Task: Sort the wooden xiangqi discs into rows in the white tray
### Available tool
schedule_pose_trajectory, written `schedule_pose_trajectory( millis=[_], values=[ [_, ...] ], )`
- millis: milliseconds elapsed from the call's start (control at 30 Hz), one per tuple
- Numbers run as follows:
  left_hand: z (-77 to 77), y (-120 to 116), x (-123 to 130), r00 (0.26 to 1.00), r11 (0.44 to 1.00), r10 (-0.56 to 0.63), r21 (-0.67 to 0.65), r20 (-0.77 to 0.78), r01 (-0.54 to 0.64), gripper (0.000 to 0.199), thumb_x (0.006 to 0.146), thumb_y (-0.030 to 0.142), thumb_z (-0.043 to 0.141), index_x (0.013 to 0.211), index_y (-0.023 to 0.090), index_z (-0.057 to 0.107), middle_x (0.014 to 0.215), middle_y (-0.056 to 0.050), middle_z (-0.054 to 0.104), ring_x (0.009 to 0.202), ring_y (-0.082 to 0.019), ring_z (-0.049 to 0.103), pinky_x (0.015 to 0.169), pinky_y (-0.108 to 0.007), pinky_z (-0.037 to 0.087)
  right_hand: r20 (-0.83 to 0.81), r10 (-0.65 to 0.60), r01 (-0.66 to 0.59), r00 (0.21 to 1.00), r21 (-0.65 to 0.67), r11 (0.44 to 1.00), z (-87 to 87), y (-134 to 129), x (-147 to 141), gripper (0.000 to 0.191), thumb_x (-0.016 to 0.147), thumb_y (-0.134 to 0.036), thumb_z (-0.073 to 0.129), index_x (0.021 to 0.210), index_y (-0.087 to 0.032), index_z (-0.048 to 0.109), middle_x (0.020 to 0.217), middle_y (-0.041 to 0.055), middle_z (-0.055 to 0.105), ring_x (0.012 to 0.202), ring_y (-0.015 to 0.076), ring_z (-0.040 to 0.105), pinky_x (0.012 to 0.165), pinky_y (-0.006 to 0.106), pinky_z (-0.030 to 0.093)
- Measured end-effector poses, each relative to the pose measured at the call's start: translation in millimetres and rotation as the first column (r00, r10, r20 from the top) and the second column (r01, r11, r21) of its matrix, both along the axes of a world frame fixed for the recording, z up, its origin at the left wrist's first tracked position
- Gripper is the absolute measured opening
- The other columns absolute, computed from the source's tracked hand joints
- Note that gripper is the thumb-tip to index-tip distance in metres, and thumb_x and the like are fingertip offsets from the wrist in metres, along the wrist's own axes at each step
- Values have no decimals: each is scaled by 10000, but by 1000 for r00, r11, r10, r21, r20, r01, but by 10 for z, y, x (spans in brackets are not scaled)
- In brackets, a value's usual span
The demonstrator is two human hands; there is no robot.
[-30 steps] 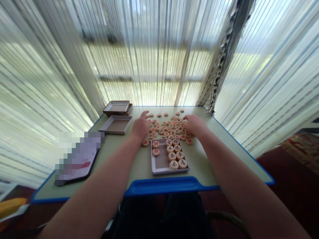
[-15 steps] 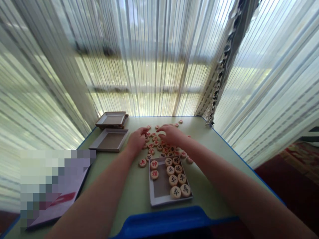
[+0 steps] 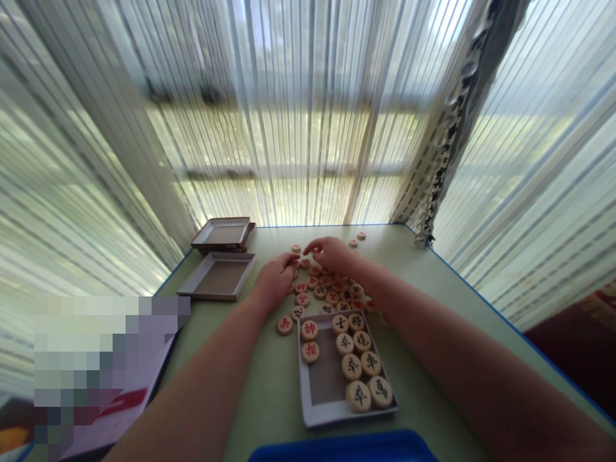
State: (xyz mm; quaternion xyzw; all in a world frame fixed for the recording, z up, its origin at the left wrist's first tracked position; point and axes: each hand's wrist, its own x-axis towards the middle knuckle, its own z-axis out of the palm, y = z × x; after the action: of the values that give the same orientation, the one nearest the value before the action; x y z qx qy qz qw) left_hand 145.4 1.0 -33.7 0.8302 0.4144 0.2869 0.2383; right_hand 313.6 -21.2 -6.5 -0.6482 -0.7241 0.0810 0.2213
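Round Chinese chess pieces with red or black characters [image 3: 332,298] lie in a loose pile on the table. My left hand [image 3: 276,280] rests at the pile's left edge, fingers stretched over the pieces there. At the far side of the pile my right hand [image 3: 334,255] hovers with thumb and fingers apart, a piece showing near its fingertips. Neither hand visibly grips a piece; their undersides are hidden. Nearer to me sits a shallow white box [image 3: 330,385]. Two red pieces [image 3: 310,341] stand along its left side, and two columns of black pieces [image 3: 361,364] fill its right side.
Another shallow box [image 3: 216,276] lies at the back left, before a brown-edged box [image 3: 224,232]. A blurred-out flat item [image 3: 129,404] is at the left. Blue edging [image 3: 346,446] borders the green table [image 3: 269,391]. Sheer curtains [image 3: 298,141] hang behind.
The view has shifted, so the table and box appear further right and nearer. My hands have drawn slightly closer together over the pile. The pieces in the box look the same.
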Motion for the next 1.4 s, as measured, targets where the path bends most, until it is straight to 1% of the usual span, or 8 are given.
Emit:
schedule_pose_trajectory(
  millis=[67, 200, 300, 533, 667, 1000, 1233, 1400],
  values=[
    [-6, 3, 3, 999, 999, -37, 32, -14, 38, 363, 767, 204, 369, 1042, 153, 601, 1033, -47, 637, 969, -162, 563, 867, -260, 425, 3, -33, 33, 999, 21, 999, 10, 14, 30, 261, 738, -217, 483, 915, -217, 674, 871, 18, 670, 760, 124, 579, 712, 221, 416],
    [-31, 24, 11, 992, 984, -111, 131, -63, 118, 367, 774, 212, 347, 990, 153, 639, 1075, -47, 619, 1038, -163, 523, 944, -270, 373, 66, 1, 4, 998, -85, 996, 44, -4, 21, 297, 698, -397, 557, 885, -204, 682, 821, 35, 675, 727, 149, 587, 639, 234, 413],
    [-37, 30, 16, 991, 981, -109, 152, -74, 119, 370, 771, 209, 344, 986, 151, 639, 1047, -51, 630, 1013, -164, 536, 933, -274, 384, 100, 14, -3, 995, -112, 994, 54, -37, -33, 328, 694, -455, 547, 859, -209, 688, 804, 41, 679, 735, 163, 594, 616, 235, 405],
    [2, -18, 11, 996, 994, -35, 99, -80, 42, 348, 747, 191, 381, 989, 171, 630, 1009, -37, 647, 952, -161, 569, 869, -256, 425, 61, 49, -44, 997, -82, 996, -3, -2, -41, 270, 675, -344, 569, 889, -220, 679, 833, 19, 682, 748, 155, 594, 666, 231, 416],
    [20, -36, 7, 996, 997, -5, 76, -84, 11, 327, 756, 217, 400, 984, 174, 630, 987, -38, 656, 928, -161, 582, 837, -247, 439, 45, 76, -72, 996, -74, 995, -35, 37, -19, 268, 679, -370, 572, 871, -218, 680, 836, 16, 681, 771, 154, 591, 704, 231, 412],
    [34, -60, 15, 995, 994, -1, 104, -103, 12, 313, 765, 220, 416, 986, 183, 635, 992, -37, 657, 928, -166, 587, 840, -249, 440, 48, 79, -73, 996, -117, 990, -34, 25, -18, 298, 694, -398, 561, 931, -254, 670, 852, 2, 669, 729, 141, 586, 637, 222, 403],
    [24, -51, 4, 994, 995, 15, 99, -108, -4, 316, 754, 228, 424, 968, 191, 654, 967, -32, 668, 911, -172, 596, 811, -246, 450, 12, 58, -57, 998, -98, 994, -85, 56, 40, 294, 677, -352, 578, 911, -200, 671, 857, 33, 669, 744, 142, 585, 656, 222, 412],
    [62, -68, 3, 995, 997, 26, 79, -97, -18, 323, 758, 233, 412, 960, 174, 658, 953, -42, 671, 889, -176, 600, 794, -248, 455, 1, 81, -80, 997, -116, 990, -56, 60, 66, 342, 685, -421, 574, 916, -187, 669, 864, 47, 669, 768, 151, 583, 678, 232, 408]
  ],
)
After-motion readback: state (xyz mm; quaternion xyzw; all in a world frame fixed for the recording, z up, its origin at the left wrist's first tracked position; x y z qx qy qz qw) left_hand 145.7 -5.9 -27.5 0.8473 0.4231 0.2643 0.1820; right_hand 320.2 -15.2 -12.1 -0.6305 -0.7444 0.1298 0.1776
